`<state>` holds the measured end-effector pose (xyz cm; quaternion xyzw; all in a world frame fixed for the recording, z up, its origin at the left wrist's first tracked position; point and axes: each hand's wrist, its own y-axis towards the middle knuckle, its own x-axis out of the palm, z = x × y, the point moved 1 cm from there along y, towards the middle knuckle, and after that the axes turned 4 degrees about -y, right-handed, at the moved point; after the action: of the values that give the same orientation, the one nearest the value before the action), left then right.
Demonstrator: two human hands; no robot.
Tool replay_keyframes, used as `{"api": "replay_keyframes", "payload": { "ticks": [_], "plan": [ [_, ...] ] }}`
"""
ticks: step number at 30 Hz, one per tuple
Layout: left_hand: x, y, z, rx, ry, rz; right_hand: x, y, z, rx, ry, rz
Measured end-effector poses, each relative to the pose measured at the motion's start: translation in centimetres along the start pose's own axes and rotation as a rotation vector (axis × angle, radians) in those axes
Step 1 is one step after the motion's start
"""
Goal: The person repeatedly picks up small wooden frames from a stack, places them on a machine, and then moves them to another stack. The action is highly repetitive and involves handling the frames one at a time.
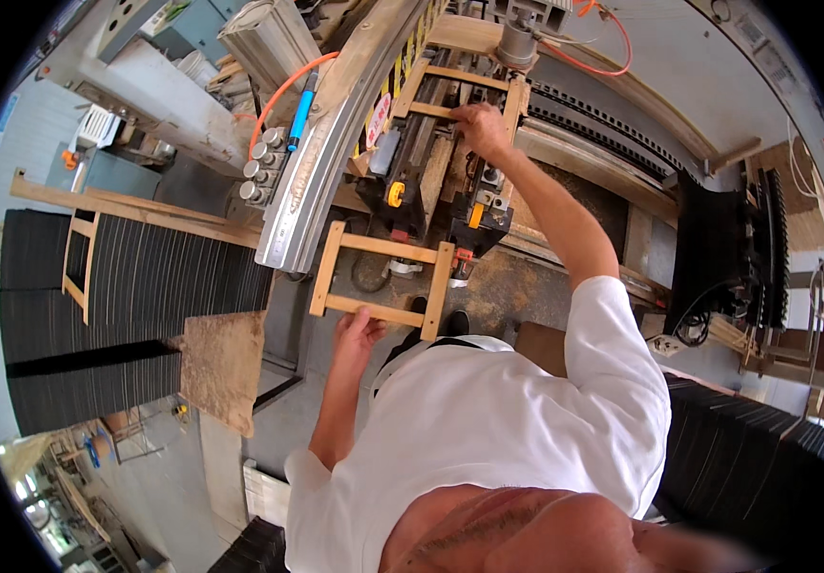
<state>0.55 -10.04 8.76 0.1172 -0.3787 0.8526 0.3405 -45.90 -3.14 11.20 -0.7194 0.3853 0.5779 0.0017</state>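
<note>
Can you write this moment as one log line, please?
left hand: holds frame | right hand: at second frame | second frame: on machine

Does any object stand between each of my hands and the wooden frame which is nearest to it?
Nothing visible does. Your left hand directly grips the near frame by its lower rail; your right hand is at the far frame, its fingers apparently touching the nearer rail.

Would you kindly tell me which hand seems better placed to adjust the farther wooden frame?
Probably the right hand: it is at the farther frame, arm stretched out, while the left hand holds the nearer frame by its near rail.
</note>
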Motion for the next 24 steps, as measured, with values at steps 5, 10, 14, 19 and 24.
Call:
{"api": "replay_keyframes", "payload": {
  "ticks": [5, 10, 14, 19, 24],
  "plan": [
    [-2.7, -2.0, -1.9, 0.064, -0.104, 0.146, 0.5, 3.3, 4.1, 0.028, -0.146, -0.073],
    [-3.8, -1.8, -3.7, 0.128, -0.113, 0.293, -0.5, 5.0, 5.0, 0.061, -0.247, -0.189],
    [-4.7, -0.7, -5.2, 0.146, -0.137, 0.360, -0.8, 5.1, 4.4, 0.028, -0.330, -0.191],
    [-4.9, -0.2, -6.3, 0.126, -0.099, 0.428, -0.9, 5.5, 4.7, -0.015, -0.354, -0.154],
    [-4.8, -0.5, -6.9, 0.151, -0.082, 0.439, -1.0, 5.4, 4.6, -0.001, -0.383, -0.131]
  ]
}}
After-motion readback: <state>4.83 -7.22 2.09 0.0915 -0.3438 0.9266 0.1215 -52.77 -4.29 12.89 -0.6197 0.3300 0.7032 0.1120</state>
